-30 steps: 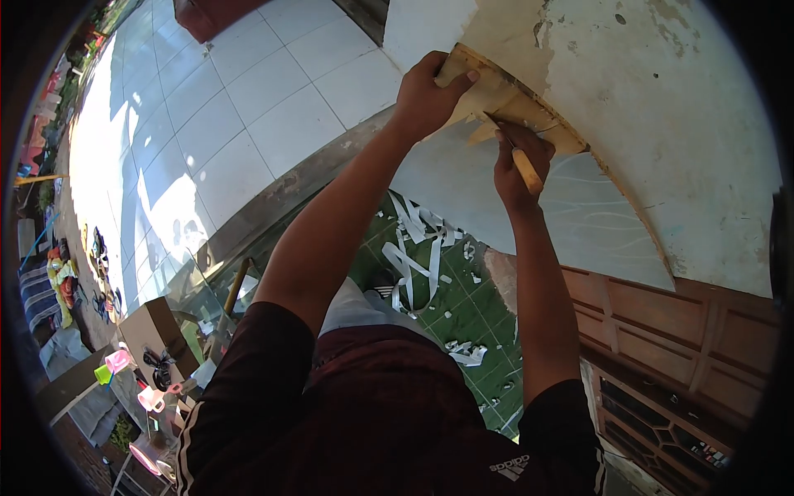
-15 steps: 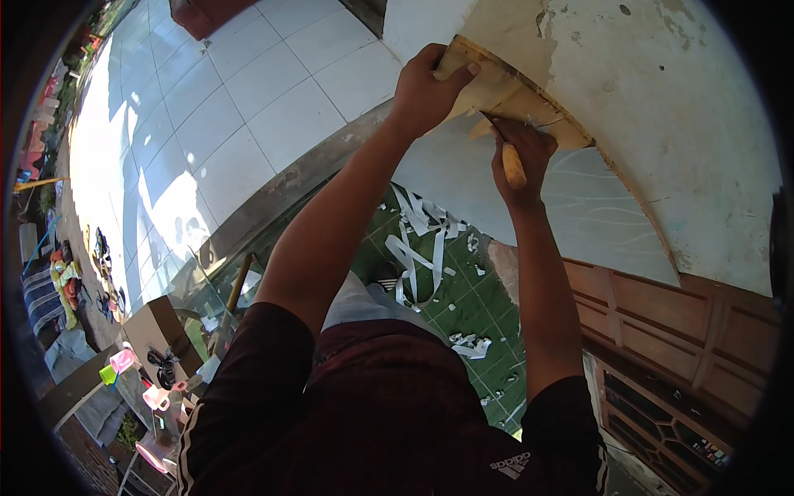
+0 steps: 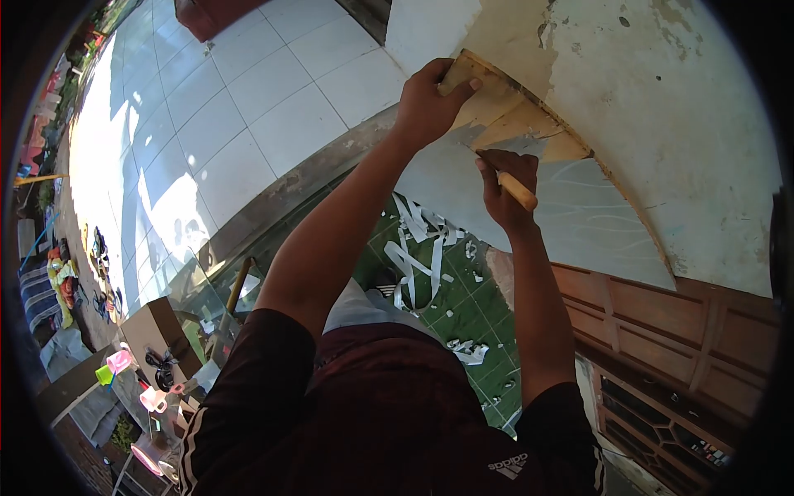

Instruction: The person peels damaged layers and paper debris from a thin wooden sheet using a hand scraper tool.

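Observation:
My left hand [image 3: 430, 103] grips the upper end of a large board [image 3: 571, 207], its thumb on the face and its fingers over the edge. The board's upper part shows bare yellow-brown wood with jagged borders, and the rest is covered by a pale grey layer. In my right hand [image 3: 509, 194] is a scraper with a wooden handle [image 3: 517, 191]; its dark blade is largely hidden by my fingers and lies near the border of the pale layer.
White strips [image 3: 413, 248] and scraps lie on the green tiled floor [image 3: 488, 306] below. White tiles [image 3: 240, 91] extend at the upper left. A cardboard box [image 3: 161, 335] stands lower left, wooden panelling [image 3: 653, 314] at the right, and a stained wall [image 3: 662, 140] beyond the board.
My right hand has moved down and slightly left along the board, and the scraper's handle has turned to point down and right. My left hand keeps its hold on the board.

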### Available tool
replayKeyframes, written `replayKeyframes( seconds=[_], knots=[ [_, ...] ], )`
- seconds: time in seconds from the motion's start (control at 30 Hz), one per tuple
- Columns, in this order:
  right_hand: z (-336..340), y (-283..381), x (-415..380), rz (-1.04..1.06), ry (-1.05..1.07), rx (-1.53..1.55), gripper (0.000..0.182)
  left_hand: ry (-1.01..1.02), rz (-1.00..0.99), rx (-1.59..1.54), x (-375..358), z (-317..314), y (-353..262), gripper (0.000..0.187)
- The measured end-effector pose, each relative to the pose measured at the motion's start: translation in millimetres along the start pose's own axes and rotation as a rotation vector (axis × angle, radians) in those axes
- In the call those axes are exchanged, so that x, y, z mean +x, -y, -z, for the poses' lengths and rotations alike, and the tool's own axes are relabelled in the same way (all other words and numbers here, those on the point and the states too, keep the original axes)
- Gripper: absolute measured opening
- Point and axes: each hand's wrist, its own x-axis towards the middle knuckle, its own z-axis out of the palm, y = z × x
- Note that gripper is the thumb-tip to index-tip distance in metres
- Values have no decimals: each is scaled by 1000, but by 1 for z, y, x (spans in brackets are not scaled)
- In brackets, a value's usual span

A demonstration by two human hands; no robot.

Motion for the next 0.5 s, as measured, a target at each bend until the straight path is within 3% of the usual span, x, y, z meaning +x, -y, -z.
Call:
replayKeyframes(
  seconds=[0.17,0.27,0.43,0.5],
  knots=[
    [57,18,28,91,-17,-207,7,-75,-92,-209,-7,-6,47,58],
    [37,-12,26,108,-79,-130,6,21,-39,134,-14,-1,38,65],
    [13,-15,19,86,-52,-263,23,50,-14,198,-15,-1,25,66],
    [10,-13,18,80,-62,-307,21,51,-29,226,-13,-2,26,66]
  ],
)
